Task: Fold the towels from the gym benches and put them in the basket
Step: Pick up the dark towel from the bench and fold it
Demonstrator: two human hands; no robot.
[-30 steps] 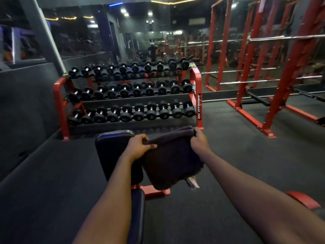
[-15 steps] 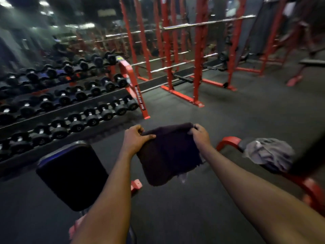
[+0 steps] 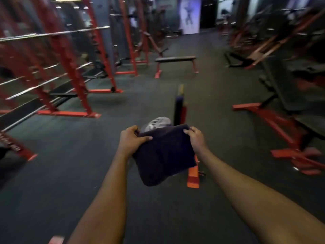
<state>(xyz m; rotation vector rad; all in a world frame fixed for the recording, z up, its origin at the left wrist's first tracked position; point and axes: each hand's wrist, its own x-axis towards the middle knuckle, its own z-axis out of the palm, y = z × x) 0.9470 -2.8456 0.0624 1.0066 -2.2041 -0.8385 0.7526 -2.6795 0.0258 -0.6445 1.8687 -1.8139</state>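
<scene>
Mid-frame, left hand (image 3: 131, 140) and right hand (image 3: 195, 138) pinch folded towel (image 3: 164, 155) by its top corners, probably to keep the fold; grey towel (image 3: 158, 122) behind

matt dark cloth towel (image 3: 165, 155), red painted metal racks (image 3: 70, 67), matt floor (image 3: 52, 182)

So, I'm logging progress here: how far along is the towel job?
Done: the dark cloth towel looks folded compactly. In hand: the left hand and right hand pinch its top corners. Left: a crumpled grey towel lies unfolded at the red-framed bench beyond, and no basket is in view.
</scene>
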